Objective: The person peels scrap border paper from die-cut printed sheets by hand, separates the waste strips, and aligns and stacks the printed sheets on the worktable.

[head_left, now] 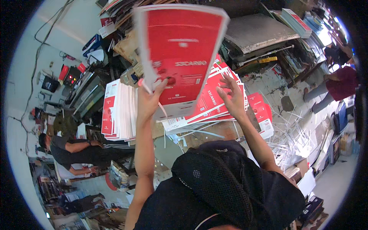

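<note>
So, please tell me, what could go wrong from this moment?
1. The left grip seems to hold the raised red-and-white bundle alone, with the right grip open beside it, so the bundle might tilt or slip.
2. The red sheets underneath lie fanned and uneven; a bump could slide some away.
3. Loose white strips litter the floor at right; somebody might slip.

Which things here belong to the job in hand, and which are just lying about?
Seemingly in the job:
- red sheets held in the left hand
- fanned sheets near the open right hand
- left stack

Probably just about:
- paper strips on the floor
- yellow handle
</note>
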Demonstrator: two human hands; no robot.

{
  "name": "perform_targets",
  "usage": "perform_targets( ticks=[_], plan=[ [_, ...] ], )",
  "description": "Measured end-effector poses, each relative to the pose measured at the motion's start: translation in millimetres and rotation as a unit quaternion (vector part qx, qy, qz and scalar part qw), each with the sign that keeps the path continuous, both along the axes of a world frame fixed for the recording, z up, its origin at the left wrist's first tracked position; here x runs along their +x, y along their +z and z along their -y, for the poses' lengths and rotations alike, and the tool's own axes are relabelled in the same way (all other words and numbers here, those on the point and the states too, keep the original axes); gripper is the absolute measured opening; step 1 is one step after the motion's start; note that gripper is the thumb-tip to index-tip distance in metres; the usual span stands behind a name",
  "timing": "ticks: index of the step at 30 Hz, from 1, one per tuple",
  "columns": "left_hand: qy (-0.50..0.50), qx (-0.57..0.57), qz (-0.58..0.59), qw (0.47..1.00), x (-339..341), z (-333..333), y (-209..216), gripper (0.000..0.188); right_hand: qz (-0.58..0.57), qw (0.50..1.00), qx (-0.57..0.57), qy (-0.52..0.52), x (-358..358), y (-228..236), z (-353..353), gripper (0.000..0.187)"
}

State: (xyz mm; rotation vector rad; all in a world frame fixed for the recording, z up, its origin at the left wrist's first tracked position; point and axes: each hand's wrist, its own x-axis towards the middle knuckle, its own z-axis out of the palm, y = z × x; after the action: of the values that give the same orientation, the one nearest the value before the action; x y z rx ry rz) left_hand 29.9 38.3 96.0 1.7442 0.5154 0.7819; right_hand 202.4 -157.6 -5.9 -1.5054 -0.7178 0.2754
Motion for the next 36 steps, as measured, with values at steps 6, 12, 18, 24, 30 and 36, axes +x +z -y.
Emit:
perform_targets(
  ticks=[6, 12, 18, 24, 30, 36],
  plan=[
    [0.055, -0.181, 0.207, 0.96, -16.4, 35.3, -30.2, 0.054, 0.038, 0.987, 0.119, 0.097, -37.7, 66.2, -33.8, 0.046],
    [0.071, -0.264, 0.271, 0.923, -38.9, 47.4, -30.7, 0.053, 0.212, 0.977, 0.024, 0.017, -35.5, 94.9, -23.8, 0.057],
    [0.031, -0.237, 0.336, 0.911, -51.3, 53.4, -26.7, 0.05, 0.184, 0.975, 0.051, 0.113, -26.7, 115.2, -29.7, 0.085],
    [0.125, -0.165, 0.229, 0.951, -54.5, 59.4, -21.1, 0.054, 0.078, 0.974, 0.049, 0.208, -41.4, 109.5, -22.4, 0.023],
    [-0.007, -0.279, 0.298, 0.913, -46.1, 39.3, -42.6, 0.051, -0.036, 0.939, 0.154, 0.306, -40.3, 104.8, -25.2, 0.026],
    [-0.112, -0.395, 0.326, 0.852, -41.0, 26.2, -65.7, 0.048, -0.104, 0.939, 0.131, 0.299, -45.4, 107.1, -28.5, 0.026]
  ],
)
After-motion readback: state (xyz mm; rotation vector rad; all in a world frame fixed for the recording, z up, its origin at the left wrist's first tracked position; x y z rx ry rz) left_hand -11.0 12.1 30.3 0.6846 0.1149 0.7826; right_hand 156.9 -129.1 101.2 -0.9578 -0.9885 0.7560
